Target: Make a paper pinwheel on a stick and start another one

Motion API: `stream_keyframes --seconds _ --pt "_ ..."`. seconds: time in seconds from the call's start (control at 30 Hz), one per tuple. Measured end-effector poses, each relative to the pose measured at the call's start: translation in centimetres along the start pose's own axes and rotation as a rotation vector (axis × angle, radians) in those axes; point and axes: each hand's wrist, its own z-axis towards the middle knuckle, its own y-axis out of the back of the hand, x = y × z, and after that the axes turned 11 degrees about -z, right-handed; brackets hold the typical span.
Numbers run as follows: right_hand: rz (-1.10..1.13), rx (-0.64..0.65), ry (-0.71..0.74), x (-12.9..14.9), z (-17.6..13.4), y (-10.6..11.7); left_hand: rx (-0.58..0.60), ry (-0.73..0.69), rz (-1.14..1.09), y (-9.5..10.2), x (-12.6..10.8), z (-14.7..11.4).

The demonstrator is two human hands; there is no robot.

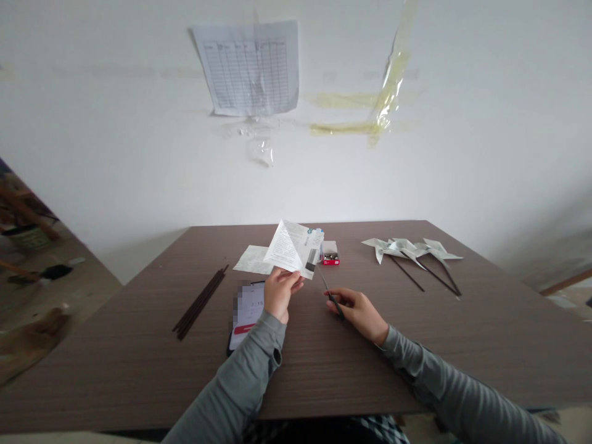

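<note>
Pinched in my left hand point(280, 293) is a square of printed paper point(296, 246), raised above the table. Diagonal creases cross it, and a dark barcode patch shows near its lower corner. To the right, my right hand point(358, 310) grips what look like scissors point(335, 302), with a black handle and a thin metal blade. Their tip points up toward the paper's lower right corner, apart from it. Behind the held square another sheet of paper point(253, 259) lies on the table, partly covered. A small red and white box point(330, 254) with shiny metal bits inside stands just beyond.
Several dark sticks point(201, 302) lie at the left of the brown table point(152, 345). A phone point(247, 314) rests beside my left forearm. Paper pinwheels point(407, 248) on dark sticks lie at the right. A taped printed sheet point(252, 68) hangs on the white wall.
</note>
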Motion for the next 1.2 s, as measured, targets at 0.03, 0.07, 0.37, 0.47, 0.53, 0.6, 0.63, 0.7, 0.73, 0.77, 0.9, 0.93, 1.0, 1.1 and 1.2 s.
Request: stream_keyframes --seconds 0.03,0.07,0.37,0.47,0.53,0.6,0.63,0.7,0.73,0.77,0.9,0.93,1.0,1.1,1.2 --pt "0.010 0.005 -0.005 0.09 -0.03 -0.01 -0.001 -0.003 -0.004 0.03 0.03 0.05" --pt "0.021 0.010 -0.011 0.19 -0.06 -0.01 -0.004 -0.006 -0.007 0.06 0.06 0.11" --pt "0.048 0.057 -0.029 0.46 -0.28 -0.08 -0.037 -0.005 -0.030 0.01 0.02 0.18" --pt "0.060 0.072 -0.026 0.37 -0.32 -0.09 -0.045 -0.007 -0.048 -0.04 -0.05 0.13" --pt "0.065 0.077 -0.020 0.33 -0.33 -0.08 -0.043 -0.012 -0.051 -0.04 -0.07 0.13" --pt "0.060 0.083 -0.017 0.32 -0.35 -0.06 -0.036 -0.022 -0.052 -0.01 -0.06 0.15" --pt "0.055 0.088 -0.019 0.33 -0.35 -0.06 -0.034 -0.026 -0.053 0.01 -0.05 0.17" --pt "0.045 0.092 -0.024 0.41 -0.37 -0.06 -0.032 -0.029 -0.053 0.06 -0.02 0.20" --pt "0.041 0.093 -0.028 0.47 -0.38 -0.07 -0.032 -0.030 -0.051 0.08 0.00 0.21" --pt "0.040 0.091 -0.030 0.55 -0.40 -0.07 -0.031 -0.030 -0.046 0.10 0.02 0.21" --pt "0.056 0.083 -0.026 0.92 -0.48 -0.07 -0.025 -0.034 -0.045 0.14 0.11 0.22" --pt "0.060 0.079 -0.022 0.98 -0.49 -0.07 -0.025 -0.033 -0.049 0.14 0.12 0.23" --pt "0.068 0.071 -0.016 1.00 -0.49 -0.07 -0.028 -0.032 -0.050 0.16 0.14 0.25" --pt "0.063 0.065 -0.015 0.88 -0.43 -0.05 -0.030 -0.031 -0.043 0.19 0.16 0.30" --pt "0.040 0.076 -0.027 0.79 -0.38 0.01 -0.027 -0.034 -0.045 0.20 0.17 0.31"
